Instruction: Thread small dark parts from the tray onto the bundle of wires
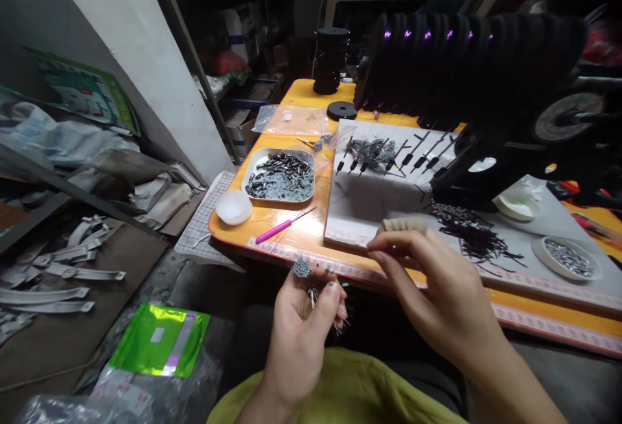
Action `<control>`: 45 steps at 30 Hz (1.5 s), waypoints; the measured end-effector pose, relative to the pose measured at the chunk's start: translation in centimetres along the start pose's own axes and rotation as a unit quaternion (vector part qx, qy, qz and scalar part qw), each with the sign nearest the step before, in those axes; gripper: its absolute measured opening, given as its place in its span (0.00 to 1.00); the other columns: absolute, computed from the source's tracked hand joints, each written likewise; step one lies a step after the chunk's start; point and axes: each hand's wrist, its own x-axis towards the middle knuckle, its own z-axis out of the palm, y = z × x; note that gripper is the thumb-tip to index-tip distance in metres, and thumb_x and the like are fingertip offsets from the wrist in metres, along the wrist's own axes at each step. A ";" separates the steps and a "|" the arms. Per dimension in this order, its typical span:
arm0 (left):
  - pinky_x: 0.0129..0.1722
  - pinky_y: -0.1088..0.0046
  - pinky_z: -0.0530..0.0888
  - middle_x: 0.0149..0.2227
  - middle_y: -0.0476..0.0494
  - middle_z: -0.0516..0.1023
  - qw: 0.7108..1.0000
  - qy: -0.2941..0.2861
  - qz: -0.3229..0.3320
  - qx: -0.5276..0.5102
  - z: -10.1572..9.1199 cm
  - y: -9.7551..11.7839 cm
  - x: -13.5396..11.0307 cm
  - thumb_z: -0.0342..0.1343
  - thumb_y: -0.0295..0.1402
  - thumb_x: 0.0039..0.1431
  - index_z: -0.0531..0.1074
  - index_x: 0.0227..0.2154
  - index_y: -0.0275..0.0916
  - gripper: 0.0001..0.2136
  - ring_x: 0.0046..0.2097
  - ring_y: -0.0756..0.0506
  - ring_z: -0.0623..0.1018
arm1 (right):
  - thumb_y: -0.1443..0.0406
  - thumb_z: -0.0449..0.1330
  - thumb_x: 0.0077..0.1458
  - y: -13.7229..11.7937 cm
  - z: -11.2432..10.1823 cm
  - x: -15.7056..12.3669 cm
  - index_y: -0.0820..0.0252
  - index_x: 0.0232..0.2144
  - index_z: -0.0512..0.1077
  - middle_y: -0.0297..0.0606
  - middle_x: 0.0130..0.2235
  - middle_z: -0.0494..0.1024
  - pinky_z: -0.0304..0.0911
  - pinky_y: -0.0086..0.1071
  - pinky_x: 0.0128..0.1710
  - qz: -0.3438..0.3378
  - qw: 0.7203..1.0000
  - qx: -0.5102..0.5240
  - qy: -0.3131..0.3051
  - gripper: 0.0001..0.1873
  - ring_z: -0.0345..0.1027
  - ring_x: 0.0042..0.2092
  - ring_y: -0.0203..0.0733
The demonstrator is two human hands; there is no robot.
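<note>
My left hand (301, 320) is raised below the table's front edge, fingers curled round a small bundle of grey-capped pins (302, 270) whose thin legs stick out past my fingers. My right hand (427, 281) hovers just right of it over the edge of the white work mat (359, 207), thumb and fingers pinched together; what they pinch is too small to make out. A pale ridged block (403, 224) lies on the mat just behind my right fingers.
On the orange table (286, 226) sit a tray of dark and grey parts (282, 176), a white lid (234, 207), a pink-handled pick (279, 228), loose black pins (476, 233), a small dish (566, 257) and a black ribbed machine (466, 67). A green pouch (158, 340) lies on the floor.
</note>
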 end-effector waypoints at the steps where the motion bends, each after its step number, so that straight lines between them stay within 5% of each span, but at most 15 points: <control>1: 0.26 0.79 0.70 0.27 0.50 0.74 1.000 0.005 0.005 0.012 0.0 0.0 -0.1 0.65 0.36 0.56 0.73 0.34 0.36 0.10 0.26 0.54 0.71 | 0.73 0.56 0.62 -0.4 0.0 -0.6 0.57 0.38 0.69 0.35 0.36 0.73 0.64 0.27 0.35 0.016 0.999 0.040 -0.004 0.07 0.69 0.35 0.34; 6: 0.27 0.78 0.70 0.27 0.51 0.72 0.997 -0.021 0.021 0.070 0.0 0.1 -0.3 0.61 0.37 0.60 0.72 0.34 0.37 0.08 0.26 0.54 0.69 | 0.72 0.54 0.63 -1.8 0.1 -2.8 0.54 0.42 0.68 0.35 0.38 0.74 0.66 0.26 0.39 0.066 0.983 0.169 -0.037 0.09 0.70 0.41 0.35; 15: 0.24 0.80 0.66 0.23 0.54 0.69 0.995 -0.021 0.059 0.073 0.5 0.4 -0.8 0.63 0.35 0.57 0.72 0.29 0.38 0.07 0.24 0.55 0.66 | 0.73 0.57 0.62 -2.7 0.7 -3.1 0.54 0.41 0.70 0.34 0.39 0.76 0.68 0.25 0.41 0.068 0.979 0.194 -0.007 0.09 0.72 0.41 0.35; 28: 0.22 0.82 0.64 0.23 0.55 0.69 0.999 -0.016 0.006 -0.049 1.5 -0.9 -1.5 0.64 0.36 0.57 0.71 0.31 0.38 0.09 0.22 0.57 0.65 | 0.78 0.60 0.57 -3.6 1.7 -3.3 0.59 0.42 0.72 0.34 0.33 0.77 0.69 0.24 0.33 -0.035 0.991 0.054 0.114 0.13 0.73 0.33 0.33; 37: 0.21 0.82 0.62 0.18 0.55 0.66 0.997 0.010 -0.007 -0.079 2.2 -0.3 -1.7 0.68 0.36 0.51 0.73 0.28 0.35 0.11 0.20 0.57 0.62 | 0.76 0.61 0.56 -3.6 1.6 -3.9 0.56 0.42 0.72 0.36 0.34 0.78 0.71 0.27 0.33 0.033 0.986 0.138 0.088 0.14 0.75 0.34 0.38; 45: 0.20 0.83 0.62 0.19 0.57 0.64 0.999 -0.007 0.009 -0.039 1.2 -0.4 -1.1 0.66 0.34 0.54 0.72 0.27 0.37 0.09 0.19 0.57 0.61 | 0.73 0.58 0.61 -3.3 0.8 -3.5 0.54 0.39 0.73 0.33 0.35 0.77 0.71 0.24 0.32 0.116 0.955 0.273 0.021 0.09 0.74 0.33 0.34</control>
